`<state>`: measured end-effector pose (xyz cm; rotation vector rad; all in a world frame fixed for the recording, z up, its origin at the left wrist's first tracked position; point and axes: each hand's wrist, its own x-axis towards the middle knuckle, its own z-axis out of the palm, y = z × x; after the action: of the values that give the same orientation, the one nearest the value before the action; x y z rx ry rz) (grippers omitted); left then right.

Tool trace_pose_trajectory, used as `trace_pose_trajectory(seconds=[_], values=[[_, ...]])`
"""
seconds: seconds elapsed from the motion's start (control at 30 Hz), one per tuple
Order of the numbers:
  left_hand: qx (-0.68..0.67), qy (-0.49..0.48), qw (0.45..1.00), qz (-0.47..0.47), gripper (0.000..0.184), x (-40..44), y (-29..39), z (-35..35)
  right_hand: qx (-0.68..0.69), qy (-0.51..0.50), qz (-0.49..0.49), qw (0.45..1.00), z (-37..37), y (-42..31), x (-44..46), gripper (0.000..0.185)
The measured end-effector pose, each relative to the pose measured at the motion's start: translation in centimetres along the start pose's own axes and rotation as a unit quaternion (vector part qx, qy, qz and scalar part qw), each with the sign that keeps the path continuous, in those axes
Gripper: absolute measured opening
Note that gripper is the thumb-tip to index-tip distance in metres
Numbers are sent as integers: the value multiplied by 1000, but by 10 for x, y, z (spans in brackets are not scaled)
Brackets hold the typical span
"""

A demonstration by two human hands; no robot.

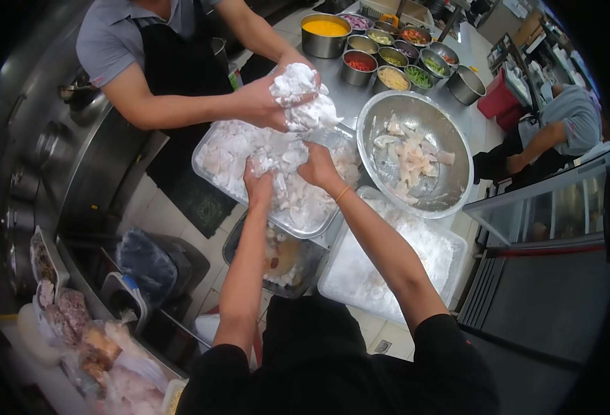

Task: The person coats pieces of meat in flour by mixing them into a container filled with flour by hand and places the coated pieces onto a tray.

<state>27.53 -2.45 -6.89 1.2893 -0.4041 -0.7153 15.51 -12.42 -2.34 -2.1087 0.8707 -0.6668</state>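
Note:
A metal tray (322,230) holds many pale pieces coated in white flour. Over its middle, my left hand (259,181) has its fingers curled against floured pieces; what it grips is partly hidden. To its right, my right hand (317,166) bends down at the tray's far side, its fingertips hidden among the pieces. Just beyond, a co-worker's two hands (267,102) hold a floury white clump (303,97) above the tray, apart from my hands. A large steel bowl (460,162) with uncoated pale pieces (413,155) stands to the right of the tray.
A flour-covered white tray (416,252) lies at the near right, beside a dark container (284,266) below the metal tray. Several small bowls of chopped vegetables and a pot of yellow liquid (326,29) stand at the back. Another person (568,117) is at the right, beyond a glass-lidded unit (547,200).

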Motion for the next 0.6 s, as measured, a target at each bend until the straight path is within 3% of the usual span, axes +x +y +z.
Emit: trace_pose_trajectory(seconds=[0.13,0.27,0.37,0.43,0.47,0.57,0.6], values=[[99,19,995,30,58,25,-10,-20,-18,30,44,998,4,4,0,48],[295,65,951,63,62,34,-8,-29,-24,22,75,997,-25,-10,-30,48],[353,79,931,56,62,31,-6,-31,-22,49,108,993,-50,7,-77,35],[343,59,936,57,61,25,-6,-33,5,77,23,997,-88,11,-118,30],[406,60,906,99,60,28,-14,-42,1,86,103,991,-112,1,-141,28],[446,52,886,118,56,28,-23,-60,-28,109,207,972,-176,-3,-208,28],[415,21,907,69,54,3,11,-43,-66,104,269,955,-191,-5,-230,26]])
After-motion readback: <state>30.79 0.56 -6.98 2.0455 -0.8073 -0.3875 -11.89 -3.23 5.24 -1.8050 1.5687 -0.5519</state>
